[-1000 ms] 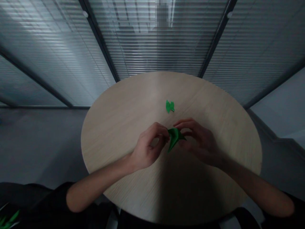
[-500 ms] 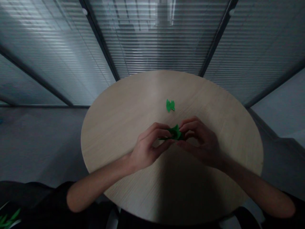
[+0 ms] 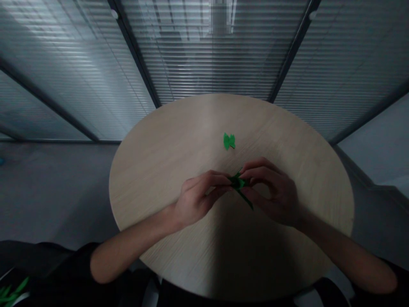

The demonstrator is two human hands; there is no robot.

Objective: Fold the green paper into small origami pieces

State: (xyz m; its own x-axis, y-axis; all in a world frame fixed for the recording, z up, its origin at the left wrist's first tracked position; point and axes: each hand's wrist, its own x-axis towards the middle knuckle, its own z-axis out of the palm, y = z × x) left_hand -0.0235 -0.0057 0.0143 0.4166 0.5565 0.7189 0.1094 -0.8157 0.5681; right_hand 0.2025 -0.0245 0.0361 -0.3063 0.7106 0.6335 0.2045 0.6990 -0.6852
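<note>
Green folded paper [image 3: 237, 183] is located just below and right of frame centre, pinched between the left hand [image 3: 198, 198] and right hand [image 3: 278, 194]. Butterfly-shaped green piece [image 3: 226, 141] lies on the table [image 3: 159, 157], above centre.

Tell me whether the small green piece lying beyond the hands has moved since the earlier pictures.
No. The small green piece keeps its place on the table, judged against the far edge.
</note>
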